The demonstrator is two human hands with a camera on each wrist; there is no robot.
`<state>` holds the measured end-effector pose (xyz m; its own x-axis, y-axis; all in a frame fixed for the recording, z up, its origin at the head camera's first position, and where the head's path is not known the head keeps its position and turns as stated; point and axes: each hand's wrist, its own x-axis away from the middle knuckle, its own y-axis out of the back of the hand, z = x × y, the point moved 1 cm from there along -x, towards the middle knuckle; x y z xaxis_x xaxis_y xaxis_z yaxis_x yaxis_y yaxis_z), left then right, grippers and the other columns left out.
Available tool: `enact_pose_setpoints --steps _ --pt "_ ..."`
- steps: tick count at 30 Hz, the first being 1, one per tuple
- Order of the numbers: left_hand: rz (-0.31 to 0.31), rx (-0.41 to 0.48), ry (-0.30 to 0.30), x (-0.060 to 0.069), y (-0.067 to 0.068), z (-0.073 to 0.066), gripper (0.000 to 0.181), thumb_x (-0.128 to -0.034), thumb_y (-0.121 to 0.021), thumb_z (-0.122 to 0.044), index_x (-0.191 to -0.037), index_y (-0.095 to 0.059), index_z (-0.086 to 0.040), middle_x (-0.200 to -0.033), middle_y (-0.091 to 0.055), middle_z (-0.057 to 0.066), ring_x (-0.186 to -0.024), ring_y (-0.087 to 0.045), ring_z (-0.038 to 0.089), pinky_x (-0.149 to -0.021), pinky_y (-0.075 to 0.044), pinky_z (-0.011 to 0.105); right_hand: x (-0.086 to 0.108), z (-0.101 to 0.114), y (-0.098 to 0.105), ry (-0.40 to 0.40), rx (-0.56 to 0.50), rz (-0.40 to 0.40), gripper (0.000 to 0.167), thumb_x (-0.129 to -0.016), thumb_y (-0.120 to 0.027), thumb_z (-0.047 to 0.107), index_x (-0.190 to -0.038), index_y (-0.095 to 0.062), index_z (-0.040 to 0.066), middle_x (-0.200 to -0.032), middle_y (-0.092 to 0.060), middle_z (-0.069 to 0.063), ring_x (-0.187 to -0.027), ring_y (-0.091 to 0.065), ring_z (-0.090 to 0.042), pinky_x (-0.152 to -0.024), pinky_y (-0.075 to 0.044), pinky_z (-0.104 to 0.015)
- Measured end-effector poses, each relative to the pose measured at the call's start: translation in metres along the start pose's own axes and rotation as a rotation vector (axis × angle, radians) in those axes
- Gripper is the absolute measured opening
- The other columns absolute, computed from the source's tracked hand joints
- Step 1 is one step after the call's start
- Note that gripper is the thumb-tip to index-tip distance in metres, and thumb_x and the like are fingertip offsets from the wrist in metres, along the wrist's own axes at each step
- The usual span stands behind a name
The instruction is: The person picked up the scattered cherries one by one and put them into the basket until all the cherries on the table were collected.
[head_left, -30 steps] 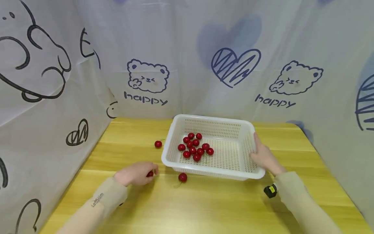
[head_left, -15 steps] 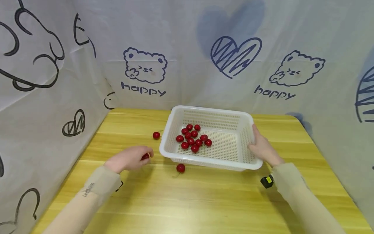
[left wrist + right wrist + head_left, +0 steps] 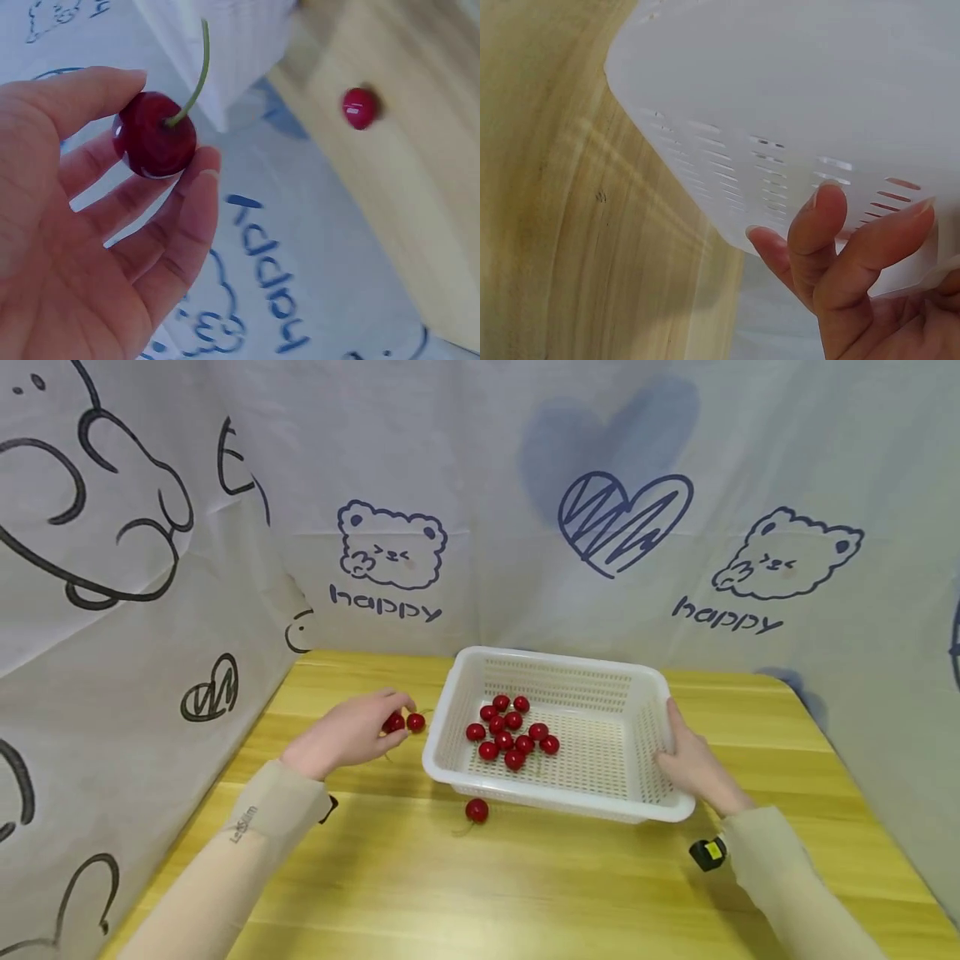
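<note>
My left hand [image 3: 348, 732] pinches a dark red cherry [image 3: 154, 139] between thumb and fingertips, its green stem sticking out. Just beside those fingers, left of the basket, another cherry [image 3: 416, 722] lies on the table. In the left wrist view a loose cherry [image 3: 361, 107] is on the wood. My right hand [image 3: 697, 766] grips the right end wall of a white plastic basket [image 3: 555, 789], with fingers against its slotted outer side in the right wrist view. Several cherries [image 3: 514, 760] are gathered in the basket's left half.
A single cherry [image 3: 477, 811] with its stem lies in front of the basket. The yellow wooden table [image 3: 510, 893] is backed by a white curtain [image 3: 495, 560] with blue drawings, which also hangs along the left side.
With the cherry in its fingers, my left hand has moved away from me, up to the cherry left of the basket. My right hand keeps its grip on the basket. The head view shifts slightly.
</note>
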<state>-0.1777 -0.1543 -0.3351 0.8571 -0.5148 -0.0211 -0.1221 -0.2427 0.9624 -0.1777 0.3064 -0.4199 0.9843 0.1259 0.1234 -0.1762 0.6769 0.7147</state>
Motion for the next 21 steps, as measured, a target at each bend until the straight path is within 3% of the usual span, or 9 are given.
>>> enact_pose_setpoints --steps 6,11,21 --pt "-0.057 -0.025 -0.07 -0.03 0.012 -0.028 0.031 -0.0941 -0.069 -0.018 -0.123 -0.064 -0.009 -0.115 -0.066 0.006 -0.089 -0.065 0.018 -0.081 -0.059 0.033 0.001 -0.002 0.002 -0.021 -0.014 0.005 0.093 -0.094 -0.046 0.007 -0.157 0.023 0.008 -0.151 -0.02 -0.05 -0.091 -0.073 -0.039 -0.064 -0.064 -0.039" --pt "-0.029 -0.014 -0.092 -0.062 0.015 -0.045 0.033 -0.0946 -0.068 -0.018 -0.126 -0.062 -0.01 -0.112 -0.064 0.005 -0.08 -0.062 0.015 -0.069 -0.057 0.026 -0.002 -0.002 0.001 -0.005 -0.021 -0.007 0.092 -0.094 -0.046 0.005 -0.157 0.021 0.006 -0.151 -0.022 -0.05 -0.088 -0.074 -0.037 -0.063 -0.064 -0.038" --pt "-0.005 0.002 -0.152 -0.119 0.003 -0.073 0.039 -0.0916 -0.071 -0.014 -0.129 -0.061 -0.011 -0.12 -0.066 0.006 -0.102 -0.065 0.023 -0.092 -0.056 0.034 0.0 -0.001 0.004 -0.008 -0.033 -0.018 0.093 -0.095 -0.046 0.005 -0.157 0.022 0.008 -0.149 -0.023 -0.05 -0.085 -0.074 -0.034 -0.061 -0.063 -0.037"
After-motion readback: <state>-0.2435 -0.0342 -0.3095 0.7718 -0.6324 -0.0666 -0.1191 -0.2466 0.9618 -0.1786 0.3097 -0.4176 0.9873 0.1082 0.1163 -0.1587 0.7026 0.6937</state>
